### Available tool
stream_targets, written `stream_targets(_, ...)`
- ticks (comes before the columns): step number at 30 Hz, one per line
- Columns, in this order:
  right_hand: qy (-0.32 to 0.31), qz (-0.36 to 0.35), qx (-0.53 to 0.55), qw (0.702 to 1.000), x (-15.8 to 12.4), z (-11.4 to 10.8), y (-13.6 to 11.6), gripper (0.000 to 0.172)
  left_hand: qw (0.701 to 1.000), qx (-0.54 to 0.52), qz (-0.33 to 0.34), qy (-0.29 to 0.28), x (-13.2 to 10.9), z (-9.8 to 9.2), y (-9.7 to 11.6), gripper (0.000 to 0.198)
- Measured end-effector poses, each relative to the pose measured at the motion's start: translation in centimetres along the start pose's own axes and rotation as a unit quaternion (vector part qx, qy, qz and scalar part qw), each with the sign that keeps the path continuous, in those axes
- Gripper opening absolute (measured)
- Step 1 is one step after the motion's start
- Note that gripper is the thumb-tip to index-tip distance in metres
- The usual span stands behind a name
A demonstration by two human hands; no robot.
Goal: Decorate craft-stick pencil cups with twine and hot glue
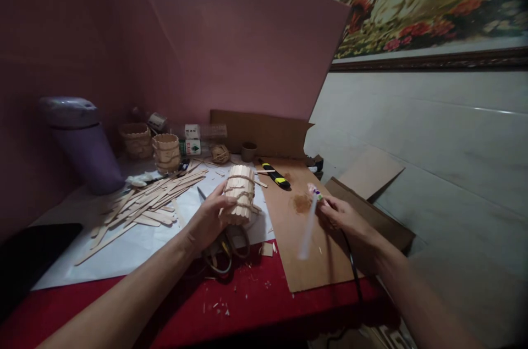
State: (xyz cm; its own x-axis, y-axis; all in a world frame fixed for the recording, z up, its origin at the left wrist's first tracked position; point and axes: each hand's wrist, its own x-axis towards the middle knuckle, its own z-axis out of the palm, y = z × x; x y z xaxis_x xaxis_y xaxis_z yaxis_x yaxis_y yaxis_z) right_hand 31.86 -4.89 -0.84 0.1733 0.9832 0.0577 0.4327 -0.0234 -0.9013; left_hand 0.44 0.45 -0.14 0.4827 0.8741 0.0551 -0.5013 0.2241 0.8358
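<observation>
My left hand (212, 214) is closed round a small cylinder of craft sticks (240, 195), tilted and wound with twine. Below it, partly covered, lies a pair of scissors (223, 261) with a yellow part at the handles. On the right, my right hand (340, 214) grips a hot glue gun (315, 190), mostly hidden by the fingers; a pale, blurred glue stick (307, 233) juts from it and a black cord hangs down. The gun is over a sheet of brown cardboard (305, 266), apart from the cylinder.
Loose craft sticks (152, 200) are heaped on white paper (124, 261) at left. Behind them stand two stick cups, one here (166, 152), and a purple tumbler (84, 145). A twine ball (220, 154), a small brown pot (248, 151) and a black-yellow utility knife (275, 175) lie farther back.
</observation>
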Motion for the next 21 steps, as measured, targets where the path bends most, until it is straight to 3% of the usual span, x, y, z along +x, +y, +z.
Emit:
stream_targets(4,-0.069,0.067,0.226,0.969,-3.0,0.8,-3.3,0.04,1.0,-0.014,0.008,-0.019,0.1,0.1,-0.2,0.051)
stream_targets(7,-0.065,0.109,0.28,0.952,-5.0,2.4,-5.6,0.05,1.0,-0.016,0.011,-0.009,0.1,0.1,-0.3,0.051)
stream_targets(9,-0.095,0.123,0.282,0.947,-5.9,3.7,-6.5,0.056,1.0,-0.013,0.01,-0.001,0.1,0.2,-0.4,0.056)
stream_targets(14,-0.124,0.11,0.186,0.968,-6.8,6.6,-7.0,0.046,1.0,-0.004,0.011,0.01,0.0,0.3,-0.5,0.059)
stream_targets(21,-0.164,0.087,0.106,0.977,-6.9,7.9,-8.1,0.056,0.999,0.028,0.013,0.019,0.0,0.5,-0.9,0.054)
